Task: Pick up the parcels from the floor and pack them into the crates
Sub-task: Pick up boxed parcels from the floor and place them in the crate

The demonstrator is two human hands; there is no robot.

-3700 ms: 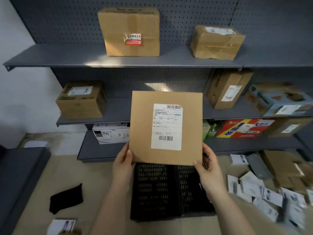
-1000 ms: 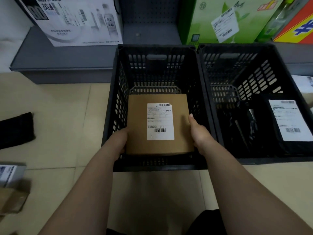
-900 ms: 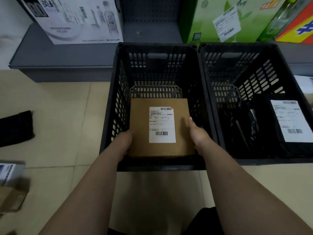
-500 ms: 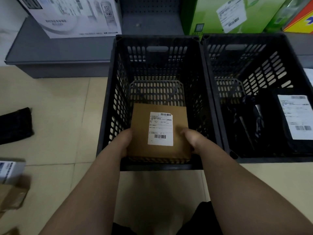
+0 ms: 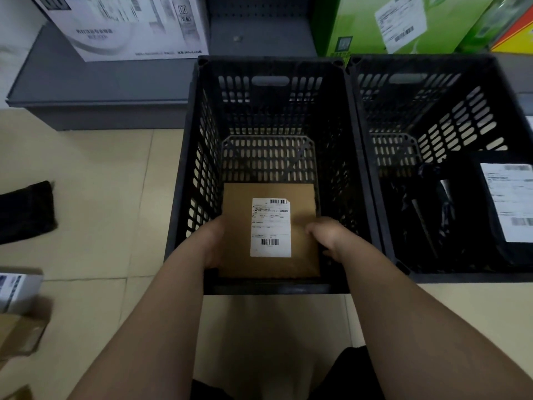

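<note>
A flat brown parcel (image 5: 271, 226) with a white shipping label lies low inside the left black crate (image 5: 271, 60), against its near wall. My left hand (image 5: 212, 243) holds the parcel's left edge. My right hand (image 5: 328, 238) is at its right edge, with fingers curled over the top face. Both forearms reach down over the crate's near rim. The right black crate (image 5: 418, 60) stands touching the left one and holds a black parcel (image 5: 507, 203) with a white label.
A black bag (image 5: 26, 212), a white box (image 5: 17, 290) and a brown carton (image 5: 20, 333) lie on the tiled floor at the left. Behind the crates a grey shelf base (image 5: 95, 93) carries a white carton (image 5: 124, 21) and a green carton (image 5: 389, 21).
The parcel went from held up in front of the shelves down into the left crate. Over the last second it sank lower, to the crate's bottom, with both hands still on it.
</note>
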